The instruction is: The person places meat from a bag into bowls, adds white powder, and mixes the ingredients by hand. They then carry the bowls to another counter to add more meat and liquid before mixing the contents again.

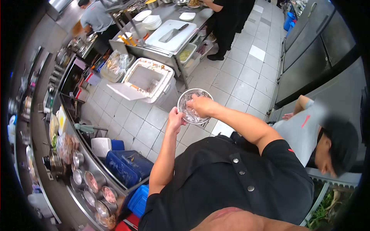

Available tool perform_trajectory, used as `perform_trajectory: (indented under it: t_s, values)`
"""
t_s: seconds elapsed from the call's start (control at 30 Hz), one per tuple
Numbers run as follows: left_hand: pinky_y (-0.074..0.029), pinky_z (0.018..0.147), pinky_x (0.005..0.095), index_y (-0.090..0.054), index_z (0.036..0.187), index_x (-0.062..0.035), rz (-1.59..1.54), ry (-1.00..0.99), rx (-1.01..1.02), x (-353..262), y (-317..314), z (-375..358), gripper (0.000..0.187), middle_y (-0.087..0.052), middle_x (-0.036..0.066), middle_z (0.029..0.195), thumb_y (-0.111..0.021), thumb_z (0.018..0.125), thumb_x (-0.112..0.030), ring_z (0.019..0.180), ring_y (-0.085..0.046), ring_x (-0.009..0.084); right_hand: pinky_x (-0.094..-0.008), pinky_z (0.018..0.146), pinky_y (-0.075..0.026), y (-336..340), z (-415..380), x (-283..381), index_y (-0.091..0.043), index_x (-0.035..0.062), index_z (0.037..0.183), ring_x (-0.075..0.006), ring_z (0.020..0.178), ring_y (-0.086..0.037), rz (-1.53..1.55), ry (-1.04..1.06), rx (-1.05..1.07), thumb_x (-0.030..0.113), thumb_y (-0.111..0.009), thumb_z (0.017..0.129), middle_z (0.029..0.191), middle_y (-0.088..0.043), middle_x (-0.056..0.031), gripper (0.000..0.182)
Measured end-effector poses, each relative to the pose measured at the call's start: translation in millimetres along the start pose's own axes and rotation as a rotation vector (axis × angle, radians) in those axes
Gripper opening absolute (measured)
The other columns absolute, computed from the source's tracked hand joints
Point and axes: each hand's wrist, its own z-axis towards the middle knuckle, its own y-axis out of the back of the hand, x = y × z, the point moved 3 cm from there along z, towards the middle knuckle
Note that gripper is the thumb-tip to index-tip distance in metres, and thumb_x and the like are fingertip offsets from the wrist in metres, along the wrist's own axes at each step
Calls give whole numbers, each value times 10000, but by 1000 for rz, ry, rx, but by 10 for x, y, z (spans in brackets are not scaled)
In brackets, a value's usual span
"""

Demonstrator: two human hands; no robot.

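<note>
A round metal bowl (195, 121) is held up in front of my body, over the tiled floor. My left hand (176, 119) grips its left rim, with the thumb up along the side. Inside lie greyish, glossy, wet-looking pieces (189, 112) of food. My right hand (201, 105) reaches down into them, its fingers curled and their tips hidden among the pieces. What those fingers grasp I cannot tell.
Beyond the bowl stands a white bin (168, 86) with its lid tilted. A steel table (169, 11) carries a white board (169, 36) with a cleaver (174, 32). Steel pots (92, 181) line the left counter. A person (304, 119) is close on my right, beside steel fridges (308, 57).
</note>
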Motion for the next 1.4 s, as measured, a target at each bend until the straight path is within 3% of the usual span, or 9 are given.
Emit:
perform_trajectory:
  t_s: [0.2,0.4,0.57,0.7,0.77,0.93,1.03,1.2,1.4]
  values:
    - [-498,421,295,-521,979,-48,-40,116,-87,-90,-657,1032,139,-607,71,777,-594,869,-5,519,-573,144,-508,891,-560,168,294,-1189,-668,158,1237,-440,1048,-682,57,-215,-45,252,-744,820,1116,-666,-267,434]
    - [-479,407,294,-495,893,-60,69,91,320,-425,-1129,2292,140,-570,67,705,-608,845,7,495,-578,170,-477,945,-547,823,439,-1929,-679,194,1232,-371,1132,-645,-91,-129,-2,278,-812,710,1146,-662,-209,546]
    - [-473,380,311,-479,867,-83,58,167,326,-461,-1767,3606,138,-567,72,687,-589,839,-5,467,-564,171,-454,957,-538,673,1166,-3442,-684,184,1190,-370,1110,-651,-19,-351,136,290,-786,720,1148,-642,-185,492]
    - [-468,368,321,-453,848,-68,201,110,503,-1048,-2652,4686,138,-554,69,682,-582,866,-26,466,-564,170,-464,946,-538,1653,1018,-4154,-675,151,1139,-361,1124,-652,118,-444,87,276,-792,714,1159,-656,-193,459]
    - [-472,380,321,-456,862,-71,234,125,587,-1264,-3094,4999,145,-550,64,690,-593,860,-23,469,-556,166,-499,949,-532,1903,802,-4346,-691,168,1152,-386,1131,-652,93,-523,-244,291,-778,745,1171,-670,-191,434]
    - [-470,384,311,-465,890,-66,418,124,674,-1295,-4367,5585,139,-564,69,703,-597,875,-27,476,-560,169,-521,914,-547,1784,513,-5683,-697,195,1273,-432,1087,-656,246,-950,-288,289,-792,727,1181,-674,-197,562]
    - [-499,395,308,-484,945,-36,334,240,657,-1181,-5016,6122,107,-608,88,757,-587,915,-42,510,-601,173,-511,908,-545,2026,277,-6463,-730,165,1210,-413,1079,-660,329,-908,-243,241,-785,746,1159,-672,-194,474]
    - [-503,394,312,-465,938,-34,332,251,665,-1496,-6023,7062,107,-597,98,765,-567,907,-22,511,-598,180,-477,956,-525,2590,-9,-7566,-727,108,1150,-405,1118,-643,347,-902,-657,76,-728,777,1218,-653,-197,374]
    - [-507,404,305,-460,920,-51,328,171,567,-2066,-7076,7807,119,-590,100,743,-573,899,-18,511,-600,182,-475,898,-545,3532,40,-8763,-730,92,1105,-410,1062,-657,345,-862,-706,87,-731,791,1093,-659,-157,314]
